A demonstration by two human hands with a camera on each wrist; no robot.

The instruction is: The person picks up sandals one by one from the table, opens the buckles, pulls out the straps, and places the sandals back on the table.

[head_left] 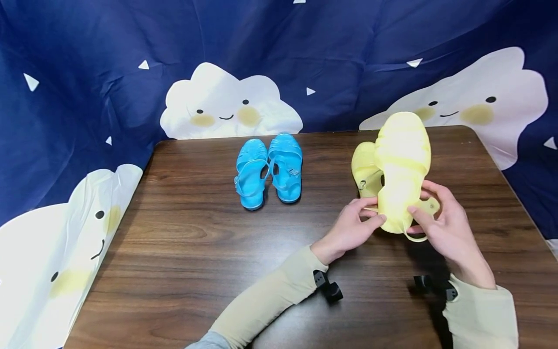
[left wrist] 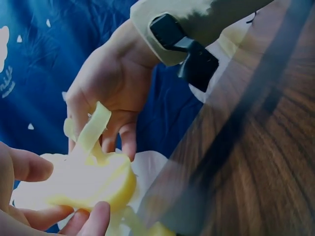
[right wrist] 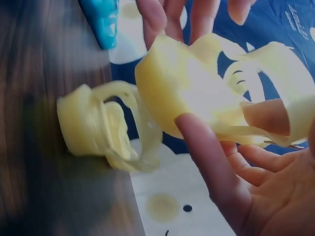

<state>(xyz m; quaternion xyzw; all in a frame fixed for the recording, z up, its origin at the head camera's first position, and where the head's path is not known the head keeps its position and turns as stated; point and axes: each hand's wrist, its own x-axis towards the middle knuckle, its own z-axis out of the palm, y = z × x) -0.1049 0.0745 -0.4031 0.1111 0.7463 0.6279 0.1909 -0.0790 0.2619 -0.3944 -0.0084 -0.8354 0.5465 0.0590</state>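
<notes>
A yellow sandal (head_left: 403,167) is held up over the right part of the table, toe end pointing away, its surface washed out by glare. My left hand (head_left: 352,225) pinches the left side of its heel end between thumb and fingers. On the other side, my right hand (head_left: 449,225) grips the heel end, with the thumb on top; a loose strap (head_left: 416,239) hangs beside it. In the right wrist view, the thumb (right wrist: 206,157) presses the heel's edge. A second yellow sandal (head_left: 363,162) stands on the table, partly hidden behind the held one.
Two blue sandals, one on the left (head_left: 251,177) and one on the right (head_left: 286,167), stand side by side near the back edge of the brown wooden table (head_left: 183,242). A dark blue cloth (head_left: 331,58) with smiling clouds hangs behind the table.
</notes>
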